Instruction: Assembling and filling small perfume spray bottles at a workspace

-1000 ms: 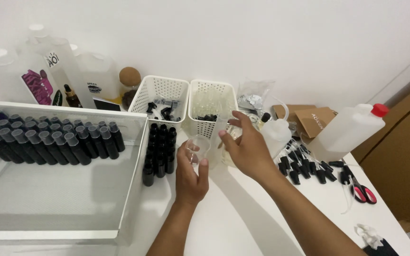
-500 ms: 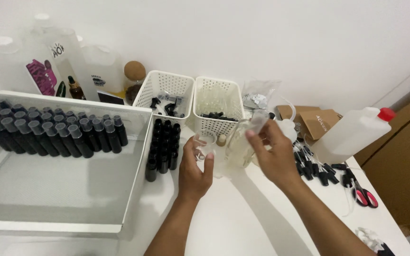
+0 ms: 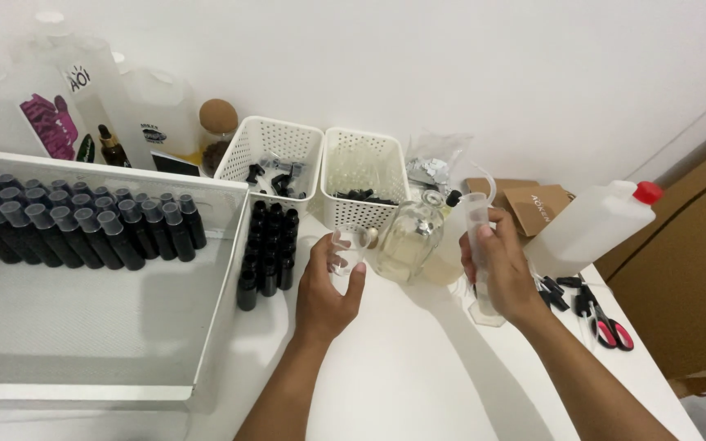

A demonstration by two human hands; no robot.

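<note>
Since the earlier frames the right hand (image 3: 500,265) has drawn back from the white baskets toward the right side of the bench (image 3: 418,384), and it now carries a tall clear plastic cylinder (image 3: 475,237) it did not hold before; the left hand (image 3: 324,290) has stayed close to where it was, with the small glass in it.

The left hand's fingers (image 3: 355,276) are curled partway round a small clear glass (image 3: 346,249), thumb on the near side and the rest behind it, so the glass stands upright in the hand just above the bench. The right hand's fingers (image 3: 474,249) are wrapped tight about the cylinder's middle, holding it upright (its foot looks to rest on or just over the bench, though I cannot tell which).

Between the two hands stands a round glass flask (image 3: 406,241) of pale liquid, just beside the small glass and near the cylinder. A block of small black bottles (image 3: 270,249) sits to the left of the left hand, beside a white tray (image 3: 230,269).
</note>
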